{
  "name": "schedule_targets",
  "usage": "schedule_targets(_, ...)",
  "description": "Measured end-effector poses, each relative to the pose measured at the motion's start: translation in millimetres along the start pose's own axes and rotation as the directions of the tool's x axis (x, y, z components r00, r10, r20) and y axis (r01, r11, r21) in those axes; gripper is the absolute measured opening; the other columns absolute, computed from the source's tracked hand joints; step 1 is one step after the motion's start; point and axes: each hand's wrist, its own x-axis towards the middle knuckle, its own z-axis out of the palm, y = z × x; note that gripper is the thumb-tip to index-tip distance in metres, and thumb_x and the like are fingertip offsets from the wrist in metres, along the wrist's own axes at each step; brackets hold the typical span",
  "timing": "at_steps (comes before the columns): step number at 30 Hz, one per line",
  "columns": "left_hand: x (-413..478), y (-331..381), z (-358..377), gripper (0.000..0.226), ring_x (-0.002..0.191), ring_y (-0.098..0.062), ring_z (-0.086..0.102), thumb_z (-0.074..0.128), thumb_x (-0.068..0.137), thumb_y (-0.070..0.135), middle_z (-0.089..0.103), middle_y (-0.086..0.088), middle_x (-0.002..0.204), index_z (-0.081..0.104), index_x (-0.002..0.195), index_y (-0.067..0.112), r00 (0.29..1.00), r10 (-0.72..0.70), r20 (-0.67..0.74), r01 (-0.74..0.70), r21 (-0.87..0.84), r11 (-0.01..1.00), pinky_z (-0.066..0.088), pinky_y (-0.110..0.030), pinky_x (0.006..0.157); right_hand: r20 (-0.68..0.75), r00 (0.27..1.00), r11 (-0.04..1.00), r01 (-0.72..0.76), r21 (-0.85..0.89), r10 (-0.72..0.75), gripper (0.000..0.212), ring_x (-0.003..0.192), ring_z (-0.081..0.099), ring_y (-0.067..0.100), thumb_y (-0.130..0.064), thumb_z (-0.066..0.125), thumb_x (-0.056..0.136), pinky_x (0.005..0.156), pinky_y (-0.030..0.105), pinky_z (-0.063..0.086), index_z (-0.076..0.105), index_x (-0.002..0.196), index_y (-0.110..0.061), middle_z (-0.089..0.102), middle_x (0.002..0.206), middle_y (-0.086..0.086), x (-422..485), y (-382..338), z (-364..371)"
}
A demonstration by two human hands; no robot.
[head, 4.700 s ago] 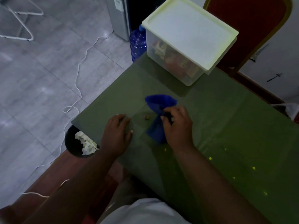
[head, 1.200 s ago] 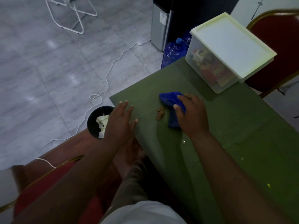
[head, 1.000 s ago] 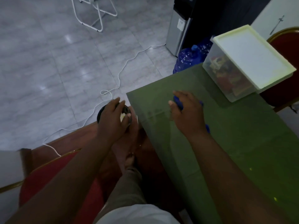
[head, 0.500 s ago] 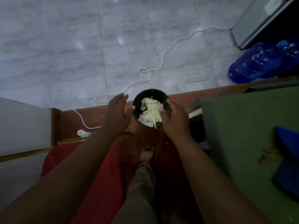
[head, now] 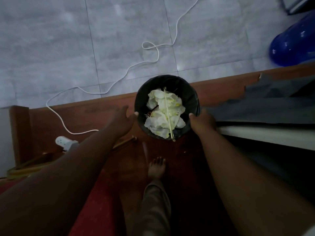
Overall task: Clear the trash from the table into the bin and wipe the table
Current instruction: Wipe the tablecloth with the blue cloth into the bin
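The black bin (head: 186, 90) stands on the brown floor strip beside the table, seen from straight above. It holds crumpled white paper (head: 162, 114), a pale stick and a plastic fork. My left hand (head: 121, 119) presses against the bin's left side with its thumb on the rim. My right hand (head: 202, 122) grips the right rim, thumb inside. The table's edge with its grey-green cover (head: 272, 108) juts in at the right. The blue cloth and the tabletop are out of view.
A white cable (head: 153, 60) snakes over the grey tiles to a power strip (head: 65, 142) at the left. A blue water bottle (head: 293, 45) lies at the upper right. My bare foot (head: 156, 169) stands just below the bin, with a red seat (head: 95, 210) beneath me.
Both hands have left the tabletop and the blue cloth and gone down to the bin. My view has swung from the table to the floor and come closer to the bin.
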Motion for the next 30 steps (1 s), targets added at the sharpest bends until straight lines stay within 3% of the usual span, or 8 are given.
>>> schedule_targets(3, 33, -6, 24, 0.069, 0.141, -0.031, 0.031, 0.051, 0.093, 0.049, 0.029, -0.012, 0.156, 0.028, 0.149, 0.016, 0.998, -0.050, 0.049, 0.054, -0.092, 0.994, 0.030, -0.042, 0.112, -0.012, 1.000, 1.000, 0.006, -0.009, -0.006, 0.063, 0.125, 0.047, 0.037, -0.039, 0.060, 0.089, 0.094, 0.038, 0.043, 0.039, 0.141, -0.011, 0.044, 0.142, 0.015, 38, 3, 8)
schedule_targets(5, 51, -3, 36, 0.055, 0.133, -0.029, 0.042, 0.052, 0.095, 0.037, 0.043, -0.007, 0.146, 0.038, 0.144, 0.018, 0.993, -0.029, 0.112, 0.059, -0.272, 0.961, 0.036, -0.029, 0.098, 0.078, 0.997, 0.995, -0.017, 0.095, 0.009, 0.061, 0.118, 0.053, 0.036, -0.039, 0.064, 0.085, 0.089, 0.035, 0.046, 0.044, 0.137, -0.015, 0.054, 0.128, 0.011, 57, 2, 13)
schedule_targets(10, 68, 9, 44, 0.031, 0.105, -0.019, 0.061, 0.054, 0.096, 0.023, 0.064, -0.004, 0.121, 0.057, 0.126, 0.016, 0.966, -0.097, 0.240, 0.236, -0.662, 0.712, 0.048, -0.032, 0.086, 0.207, 0.978, 0.933, -0.093, 0.346, 0.020, 0.016, 0.087, 0.065, 0.025, -0.039, 0.069, 0.074, 0.084, 0.048, 0.056, 0.064, 0.087, -0.031, 0.068, 0.100, 0.001, 69, 0, 22)
schedule_targets(13, 59, -1, 52, 0.022, 0.084, -0.008, 0.060, 0.056, 0.095, 0.026, 0.066, 0.003, 0.100, 0.059, 0.116, 0.018, 0.946, -0.170, 0.277, 0.317, -0.670, 0.672, 0.046, -0.025, 0.067, 0.213, 0.977, 0.933, -0.098, 0.347, 0.024, 0.021, 0.089, 0.067, 0.026, -0.038, 0.068, 0.075, 0.084, 0.048, 0.056, 0.068, 0.094, -0.029, 0.070, 0.100, 0.002, 61, 13, 31)
schedule_targets(18, 29, -6, 15, 0.030, 0.106, -0.024, 0.055, 0.059, 0.091, 0.034, 0.060, -0.004, 0.117, 0.059, 0.117, 0.019, 0.945, -0.249, 0.212, 0.327, -0.651, 0.685, 0.044, -0.044, 0.094, 0.247, 0.968, 0.917, -0.068, 0.393, -0.034, 0.008, 0.088, 0.067, 0.023, -0.035, 0.068, 0.081, 0.080, 0.042, 0.057, 0.065, 0.086, -0.030, 0.071, 0.100, 0.001, 26, 2, 20)
schedule_targets(21, -4, 2, -13, 0.030, 0.098, -0.022, 0.061, 0.063, 0.086, 0.039, 0.066, -0.002, 0.108, 0.065, 0.108, 0.018, 0.949, -0.261, 0.177, 0.310, -0.680, 0.665, 0.050, -0.040, 0.084, 0.244, 0.968, 0.904, -0.054, 0.424, -0.057, 0.010, 0.086, 0.064, 0.019, -0.036, 0.068, 0.083, 0.067, 0.032, 0.053, 0.062, 0.088, -0.030, 0.068, 0.102, -0.001, -7, -3, 5)
schedule_targets(26, -115, 27, -84, 0.011, 0.081, -0.012, 0.064, 0.066, 0.086, 0.034, 0.068, 0.005, 0.088, 0.066, 0.085, 0.023, 0.970, -0.237, 0.053, 0.199, -0.735, 0.649, 0.051, -0.030, 0.064, 0.206, 0.965, 0.885, 0.051, 0.463, -0.164, 0.041, 0.100, 0.060, 0.025, -0.038, 0.069, 0.083, 0.079, 0.036, 0.050, 0.059, 0.119, -0.021, 0.063, 0.116, 0.003, -116, -24, -58)
schedule_targets(30, -197, 38, -111, 0.009, 0.083, -0.020, 0.068, 0.066, 0.087, 0.028, 0.072, -0.002, 0.089, 0.068, 0.086, 0.019, 0.978, -0.205, 0.023, 0.149, -0.767, 0.623, 0.057, -0.032, 0.068, 0.185, 0.951, 0.855, 0.125, 0.504, -0.247, 0.041, 0.100, 0.060, 0.022, -0.036, 0.068, 0.085, 0.075, 0.032, 0.048, 0.060, 0.122, -0.021, 0.063, 0.115, 0.000, -187, -17, -98)
